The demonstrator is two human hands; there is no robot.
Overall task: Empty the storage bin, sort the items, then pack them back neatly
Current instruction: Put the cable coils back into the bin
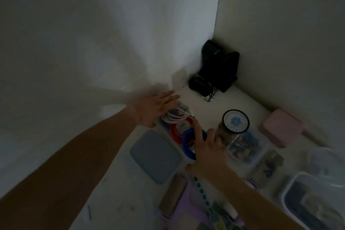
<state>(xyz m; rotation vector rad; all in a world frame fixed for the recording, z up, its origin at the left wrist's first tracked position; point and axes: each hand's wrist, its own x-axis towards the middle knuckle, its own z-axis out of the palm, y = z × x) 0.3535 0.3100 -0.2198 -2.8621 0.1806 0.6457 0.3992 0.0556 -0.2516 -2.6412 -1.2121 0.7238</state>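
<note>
A small clear tray on the white surface holds three coiled cables: white, red and blue. My left hand lies flat with straight fingers over the white coil at the tray's far end. Over the blue coil my right hand stretches its index finger to the spot where the red and white cables meet. Neither hand holds anything. The picture is dim and blurred.
A grey-blue flat case lies left of the tray. To the right stand a round-lidded jar, a clear box of small items, a pink case and a white bin. Black devices sit in the wall corner.
</note>
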